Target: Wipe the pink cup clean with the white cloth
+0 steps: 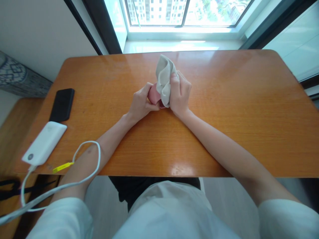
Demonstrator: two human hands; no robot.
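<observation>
My left hand (144, 102) is closed on a smooth pink object (154, 94) with a curved surface, held over the middle of the wooden table. Its kind I cannot make out, since the fingers and a cloth hide much of it. A crumpled off-white cloth (164, 77) is bunched against its right side, with one end sticking up. My right hand (180, 93) grips this cloth, the thumb lying on top of it. Both hands are close together, with the pink object and the cloth between them.
On the wooden table (236, 132), a black phone (62, 104) lies at the left beside a white power bank (45, 142). A white cable (67, 183) with a yellow tag (62, 167) loops over my left forearm. A window (184, 13) stands beyond the far edge.
</observation>
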